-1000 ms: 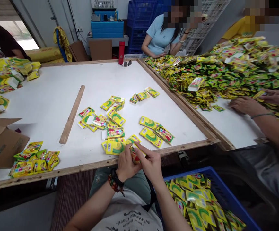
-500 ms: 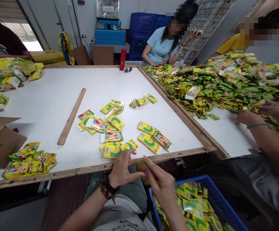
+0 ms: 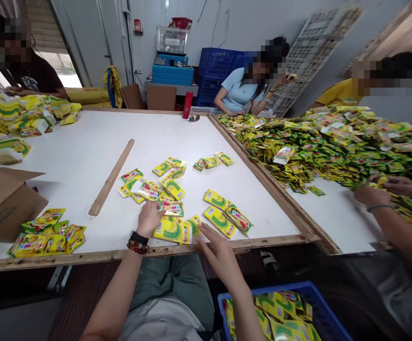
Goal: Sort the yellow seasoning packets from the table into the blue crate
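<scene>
Two open hands, left [image 3: 149, 219] and right [image 3: 220, 255], hover near yellow sachets [image 3: 172, 231].

Along the near edge of the white table [image 3: 70, 151]: left hand [image 3: 149, 219], open, palm down, just above loose yellow sachets [image 3: 172, 231]; right hand [image 3: 220, 255], fingers spread, just beside the same sachets. Left of the table's middle, a wooden lath [image 3: 111, 177], lying diagonally. At the table's near left corner, a cardboard box [image 3: 3, 203], flaps open, beside more sachets. Below the near edge, a blue crate [image 3: 280, 312] full of sachets. Past the right edge, a sachet heap [image 3: 334, 147] under a co-worker's hands [image 3: 372, 194]. At the far edge, a red flask [image 3: 187, 105].
</scene>
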Demonstrator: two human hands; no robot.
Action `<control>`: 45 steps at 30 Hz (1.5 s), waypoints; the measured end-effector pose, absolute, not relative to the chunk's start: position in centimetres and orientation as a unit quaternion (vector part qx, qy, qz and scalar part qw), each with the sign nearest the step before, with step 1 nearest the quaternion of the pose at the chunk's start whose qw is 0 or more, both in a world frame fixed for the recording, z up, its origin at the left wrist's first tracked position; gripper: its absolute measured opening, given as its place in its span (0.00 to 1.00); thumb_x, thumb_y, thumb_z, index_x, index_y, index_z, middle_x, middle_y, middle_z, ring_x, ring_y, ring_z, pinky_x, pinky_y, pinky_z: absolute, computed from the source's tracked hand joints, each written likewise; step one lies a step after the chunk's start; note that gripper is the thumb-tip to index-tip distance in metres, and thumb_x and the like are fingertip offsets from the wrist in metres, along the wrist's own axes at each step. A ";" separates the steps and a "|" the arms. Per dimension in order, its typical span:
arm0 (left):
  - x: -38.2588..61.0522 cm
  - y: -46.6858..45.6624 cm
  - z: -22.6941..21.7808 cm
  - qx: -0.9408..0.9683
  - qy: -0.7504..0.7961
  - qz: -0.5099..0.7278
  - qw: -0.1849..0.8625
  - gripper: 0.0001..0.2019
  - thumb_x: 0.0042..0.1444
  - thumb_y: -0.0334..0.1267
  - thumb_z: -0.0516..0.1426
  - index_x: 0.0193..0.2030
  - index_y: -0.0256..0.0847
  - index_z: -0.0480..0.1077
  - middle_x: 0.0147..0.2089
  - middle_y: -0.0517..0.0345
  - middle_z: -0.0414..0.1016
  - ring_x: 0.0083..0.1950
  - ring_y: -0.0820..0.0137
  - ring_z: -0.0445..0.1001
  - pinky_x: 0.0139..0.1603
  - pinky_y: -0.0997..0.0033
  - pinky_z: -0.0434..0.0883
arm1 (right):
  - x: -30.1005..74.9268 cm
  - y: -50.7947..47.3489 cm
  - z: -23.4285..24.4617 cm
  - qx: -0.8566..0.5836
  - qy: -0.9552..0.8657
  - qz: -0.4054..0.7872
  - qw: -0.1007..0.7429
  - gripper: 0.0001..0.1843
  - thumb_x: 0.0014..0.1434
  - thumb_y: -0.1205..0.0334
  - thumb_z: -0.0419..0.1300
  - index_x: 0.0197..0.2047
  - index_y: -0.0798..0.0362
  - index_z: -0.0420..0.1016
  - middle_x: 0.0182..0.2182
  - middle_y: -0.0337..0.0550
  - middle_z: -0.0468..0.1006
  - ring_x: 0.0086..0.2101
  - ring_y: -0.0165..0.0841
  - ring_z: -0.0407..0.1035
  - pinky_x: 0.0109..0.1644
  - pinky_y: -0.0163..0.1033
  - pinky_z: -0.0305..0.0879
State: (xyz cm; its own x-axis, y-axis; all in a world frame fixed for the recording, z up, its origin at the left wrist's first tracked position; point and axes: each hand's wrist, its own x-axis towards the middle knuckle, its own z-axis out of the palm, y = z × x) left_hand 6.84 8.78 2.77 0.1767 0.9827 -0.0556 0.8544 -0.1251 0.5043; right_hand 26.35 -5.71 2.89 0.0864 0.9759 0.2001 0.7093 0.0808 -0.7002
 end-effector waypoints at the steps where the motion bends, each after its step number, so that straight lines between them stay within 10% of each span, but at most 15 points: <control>1: 6.8 8.6 3.1 0.747 0.609 0.161 0.215 0.03 0.58 0.35 0.57 0.37 0.39 0.70 0.44 0.51 0.70 0.50 0.59 0.70 0.52 0.60 0.68 | 25.8 -4.5 3.1 -0.633 -0.654 0.182 0.371 0.23 0.64 0.55 0.53 0.59 0.55 0.71 0.60 0.57 0.69 0.59 0.45 0.64 0.62 0.53 0.62; 5: 6.9 7.0 5.4 0.809 0.475 0.301 0.171 0.05 0.61 0.32 0.54 0.38 0.40 0.71 0.52 0.51 0.65 0.57 0.60 0.63 0.60 0.55 0.64 | 24.8 -1.4 4.2 -0.589 -0.662 0.136 0.443 0.30 0.64 0.59 0.55 0.68 0.50 0.57 0.67 0.52 0.58 0.66 0.43 0.51 0.66 0.55 0.54; 10: 8.3 3.7 6.1 0.805 0.372 0.438 0.148 0.07 0.64 0.33 0.51 0.43 0.43 0.70 0.64 0.50 0.54 0.67 0.56 0.53 0.65 0.49 0.58 | 24.2 -1.1 4.4 -0.572 -0.599 0.223 0.514 0.19 0.60 0.57 0.60 0.55 0.51 0.72 0.49 0.50 0.78 0.49 0.42 0.72 0.54 0.47 0.67; 17: 10.2 -0.7 3.0 0.792 0.306 0.451 0.276 0.34 0.61 0.33 0.51 0.70 0.41 0.38 0.69 0.38 0.49 0.72 0.55 0.48 0.67 0.47 0.57 | 21.4 -5.4 1.7 -0.522 -0.356 0.422 0.650 0.19 0.55 0.52 0.64 0.49 0.49 0.73 0.45 0.46 0.80 0.45 0.40 0.73 0.50 0.43 0.69; 28: 12.9 -3.0 -2.5 0.778 0.337 0.505 0.162 0.35 0.52 0.36 0.60 0.64 0.39 0.49 0.51 0.44 0.69 0.50 0.59 0.74 0.46 0.58 0.75 | 22.2 -5.7 4.0 -0.536 -0.183 0.508 0.649 0.09 0.40 0.60 0.70 0.26 0.52 0.78 0.23 0.35 0.75 0.28 0.32 0.68 0.34 0.35 0.64; 34: 12.6 -2.6 -2.3 0.772 0.332 0.521 0.149 0.21 0.52 0.37 0.58 0.51 0.43 0.56 0.50 0.47 0.69 0.49 0.60 0.75 0.41 0.61 0.75 | 23.4 -6.0 4.6 -0.407 -0.193 0.647 0.615 0.20 0.42 0.54 0.73 0.39 0.50 0.81 0.36 0.41 0.82 0.38 0.36 0.74 0.46 0.38 0.68; 45: 12.4 -1.9 -0.1 0.768 0.355 0.418 0.330 0.33 0.49 0.36 0.60 0.59 0.40 0.50 0.55 0.42 0.68 0.54 0.57 0.73 0.51 0.56 0.73 | 22.1 -6.4 4.0 -0.574 -0.490 0.328 0.568 0.17 0.55 0.57 0.65 0.48 0.46 0.81 0.47 0.46 0.81 0.49 0.45 0.75 0.56 0.51 0.68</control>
